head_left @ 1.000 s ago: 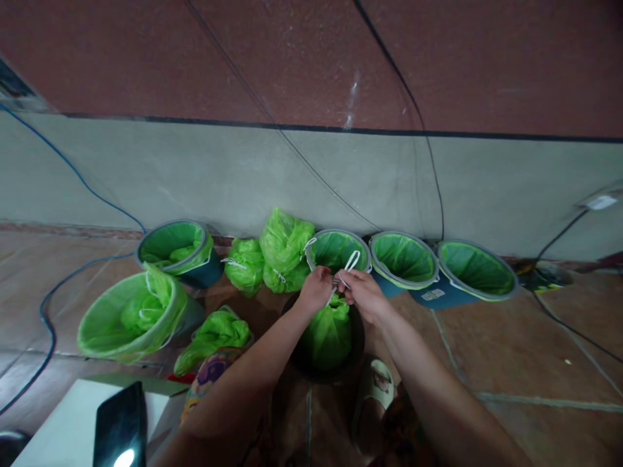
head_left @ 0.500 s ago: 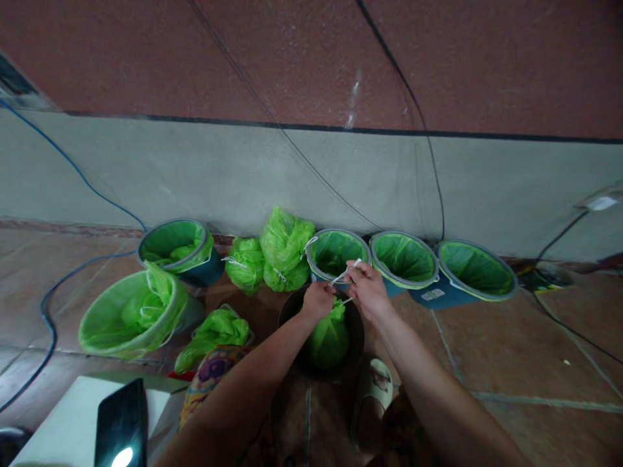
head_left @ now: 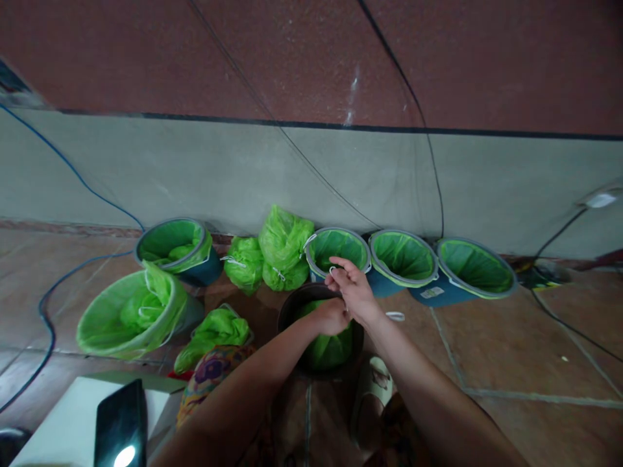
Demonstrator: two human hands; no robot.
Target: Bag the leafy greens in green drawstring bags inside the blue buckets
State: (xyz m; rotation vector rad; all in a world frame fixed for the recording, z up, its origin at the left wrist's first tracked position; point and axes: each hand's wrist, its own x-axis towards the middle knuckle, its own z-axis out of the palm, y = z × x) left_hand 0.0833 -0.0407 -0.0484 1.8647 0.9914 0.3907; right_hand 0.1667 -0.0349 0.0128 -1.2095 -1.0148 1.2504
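A green bin bag (head_left: 327,353) bulges inside a dark bin (head_left: 288,311) on the floor before me. My left hand (head_left: 331,316) is closed around its gathered neck, which the fingers hide. Just above and touching it is my right hand (head_left: 355,290), with the white drawstring (head_left: 331,270) at its thumb and fingertips and the index finger stretched out. A loop of white string (head_left: 395,316) sticks out to the right of my right wrist.
Several blue buckets lined with green bags stand along the wall, one of them a lined bucket (head_left: 477,269) at far right. Tied green bags (head_left: 285,240) sit left of centre. A pale bucket (head_left: 131,318), a loose green bag (head_left: 214,334) and a phone (head_left: 121,421) on a white box are nearer left.
My hands have come down and together over the bag's neck. The drawstring was stretched between them; now my left fist wraps the neck and a string loop pokes out at right.
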